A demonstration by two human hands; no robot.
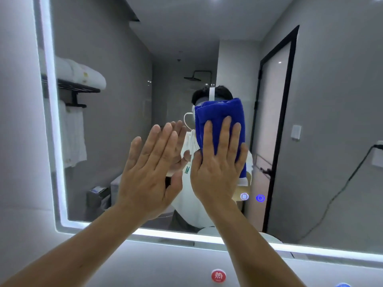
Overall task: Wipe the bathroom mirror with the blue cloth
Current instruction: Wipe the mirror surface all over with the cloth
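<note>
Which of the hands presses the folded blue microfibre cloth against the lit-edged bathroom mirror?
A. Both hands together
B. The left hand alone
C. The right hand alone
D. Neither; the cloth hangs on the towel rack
C: the right hand lies with straight fingers spread over the folded blue microfibre cloth on the lit-edged bathroom mirror, while the left hand beside it is flat, bare and off the cloth.

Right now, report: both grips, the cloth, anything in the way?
Right grip flat, pressing blue cloth onto mirror. Left grip open, flat on glass beside it. Lit touch icons just below cloth.
</note>
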